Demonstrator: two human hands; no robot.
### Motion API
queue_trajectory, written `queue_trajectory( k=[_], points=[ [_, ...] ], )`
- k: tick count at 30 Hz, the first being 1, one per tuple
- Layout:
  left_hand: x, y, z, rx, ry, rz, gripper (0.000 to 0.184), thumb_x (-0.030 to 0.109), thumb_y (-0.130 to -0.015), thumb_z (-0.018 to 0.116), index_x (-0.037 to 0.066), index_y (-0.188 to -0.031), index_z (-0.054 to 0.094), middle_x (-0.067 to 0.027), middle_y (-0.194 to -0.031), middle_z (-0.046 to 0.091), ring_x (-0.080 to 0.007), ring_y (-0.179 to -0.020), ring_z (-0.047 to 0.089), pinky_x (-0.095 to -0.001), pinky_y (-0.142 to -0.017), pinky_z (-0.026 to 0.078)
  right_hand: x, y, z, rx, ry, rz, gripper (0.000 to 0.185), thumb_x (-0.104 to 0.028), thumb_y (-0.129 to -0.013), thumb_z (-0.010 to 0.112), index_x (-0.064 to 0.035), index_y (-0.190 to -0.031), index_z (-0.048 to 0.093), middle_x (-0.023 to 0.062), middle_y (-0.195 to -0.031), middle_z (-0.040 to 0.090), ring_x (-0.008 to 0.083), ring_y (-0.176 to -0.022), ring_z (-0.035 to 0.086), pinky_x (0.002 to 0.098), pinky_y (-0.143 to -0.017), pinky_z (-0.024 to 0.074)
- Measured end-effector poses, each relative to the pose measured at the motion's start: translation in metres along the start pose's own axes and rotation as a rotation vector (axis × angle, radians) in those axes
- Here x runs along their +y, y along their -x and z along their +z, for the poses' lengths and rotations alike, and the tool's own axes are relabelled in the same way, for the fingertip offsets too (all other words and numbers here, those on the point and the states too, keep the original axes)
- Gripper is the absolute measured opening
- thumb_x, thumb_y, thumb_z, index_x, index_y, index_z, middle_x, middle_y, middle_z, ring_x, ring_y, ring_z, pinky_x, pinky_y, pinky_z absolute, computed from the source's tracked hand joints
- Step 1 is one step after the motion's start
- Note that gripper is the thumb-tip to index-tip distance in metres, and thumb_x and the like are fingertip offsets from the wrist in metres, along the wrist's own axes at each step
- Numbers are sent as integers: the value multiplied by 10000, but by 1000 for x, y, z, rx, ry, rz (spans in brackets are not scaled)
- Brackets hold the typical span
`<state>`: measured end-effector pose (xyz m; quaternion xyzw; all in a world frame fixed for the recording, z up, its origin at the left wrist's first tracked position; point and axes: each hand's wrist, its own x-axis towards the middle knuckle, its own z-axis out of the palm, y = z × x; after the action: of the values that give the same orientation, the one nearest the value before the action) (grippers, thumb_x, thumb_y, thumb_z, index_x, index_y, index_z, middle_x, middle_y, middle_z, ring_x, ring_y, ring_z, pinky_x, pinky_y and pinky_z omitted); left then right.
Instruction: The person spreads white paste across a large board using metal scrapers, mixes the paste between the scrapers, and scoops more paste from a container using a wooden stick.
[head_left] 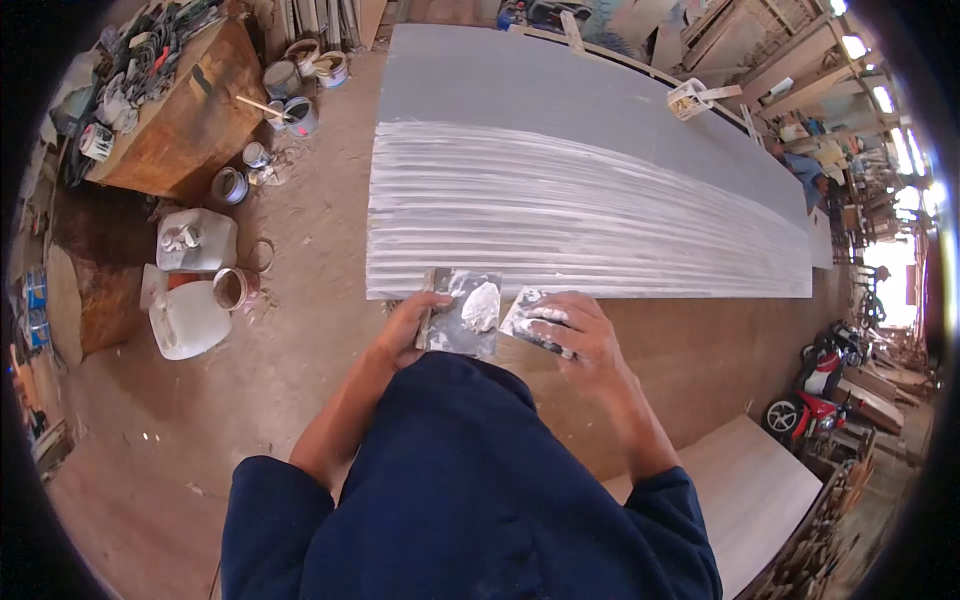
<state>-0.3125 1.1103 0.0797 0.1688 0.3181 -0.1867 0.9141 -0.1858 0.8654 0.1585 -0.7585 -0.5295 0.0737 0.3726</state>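
Note:
My left hand (pixel 402 328) grips the left edge of a small flat putty board (pixel 458 333), its thumb on top. A mound of white putty (pixel 482 306) sits on the right side of that board, with thin smears around it. In my right hand (pixel 590 335) is a flat putty spreader (pixel 522 318), coated in white, its left edge close beside the board. White also marks my right fingers. Just beyond both hands lies a large grey panel (pixel 480 80), its nearer part covered in long white streaks (pixel 560 220).
At the left are paint cans (pixel 300 117), white plastic jugs (pixel 190 320) and a wooden block (pixel 190 110). A white container (pixel 688 100) stands at the panel's far edge. A pale board (pixel 745 490) lies at lower right, near a red motorcycle (pixel 815 405).

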Motion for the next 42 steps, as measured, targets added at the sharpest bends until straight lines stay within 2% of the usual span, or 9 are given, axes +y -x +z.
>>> queue_trajectory(
  k=[5, 8, 15, 21, 25, 30, 33, 39, 42],
  points=[
    [15, -6, -5, 12, -144, 97, 260, 196, -863, 612, -5, -1027, 623, -102, -895, 682, -210, -733, 697, -339, -698, 605, 10, -8, 5, -27, -10, -12, 482, -5, -579, 593, -82, -1047, 681, 85, -1119, 664, 324, -1089, 596, 454, -932, 456],
    [17, -10, -10, 52, -191, 87, 248, 146, -866, 603, -13, -1057, 595, -115, -907, 657, -192, -769, 691, -342, -674, 612, 1, -15, 12, 4, -8, 26, 443, 103, -587, 625, -69, -990, 687, 66, -1075, 686, 298, -1050, 625, 412, -889, 497],
    [4, -27, -23, 90, -190, 106, 246, 170, -860, 629, 21, -1050, 582, -75, -893, 629, -176, -750, 667, -344, -687, 593, 1, -4, 9, 33, -22, 64, 473, 61, -603, 629, -78, -1050, 696, 89, -1105, 663, 316, -1074, 603, 420, -905, 486],
    [-3, -36, -2, 99, -204, 69, 244, 244, -838, 619, 25, -941, 652, -78, -820, 670, -203, -734, 673, -343, -710, 580, 3, 19, -5, 45, -18, 93, 497, 6, -634, 651, -118, -1113, 688, 99, -1160, 629, 332, -1102, 572, 428, -926, 471],
    [-10, -49, -11, 42, -208, -6, 214, 198, -848, 638, 36, -987, 617, -59, -862, 646, -181, -764, 662, -341, -721, 575, 4, 32, -6, 90, -24, 121, 482, -37, -667, 661, -126, -1141, 676, 109, -1171, 620, 337, -1110, 567, 435, -942, 459],
    [-21, -54, -3, 24, -193, -57, 277, 245, -852, 616, 22, -1016, 626, -70, -903, 660, -200, -823, 663, -348, -793, 558, 7, 46, -9, 112, 17, 139, 497, -53, -669, 667, -127, -1161, 666, 114, -1172, 616, 333, -1121, 563, 436, -946, 457],
    [-26, -58, -3, 44, -222, 20, 331, 285, -851, 585, -1, -1010, 642, -108, -926, 687, -236, -802, 682, -363, -775, 571, 6, 51, -10, 123, 13, 157, 503, -40, -664, 656, -126, -1160, 663, 112, -1177, 612, 330, -1133, 556, 438, -958, 449],
    [-24, -51, 10, 71, -209, 59, 267, 256, -851, 592, 25, -973, 647, -98, -907, 691, -216, -793, 684, -354, -757, 573, 7, 55, -12, 134, -3, 141, 548, 2, -648, 639, -127, -1180, 642, 102, -1174, 611, 324, -1152, 544, 445, -976, 434],
    [-22, -55, 4, 80, -211, 20, 249, 245, -857, 584, 27, -959, 648, -94, -892, 692, -212, -779, 685, -348, -749, 572, 9, 53, -10, 156, -11, 130, 605, 80, -578, 562, -93, -1149, 661, 149, -1168, 621, 356, -1110, 573, 438, -933, 457]
  ],
)
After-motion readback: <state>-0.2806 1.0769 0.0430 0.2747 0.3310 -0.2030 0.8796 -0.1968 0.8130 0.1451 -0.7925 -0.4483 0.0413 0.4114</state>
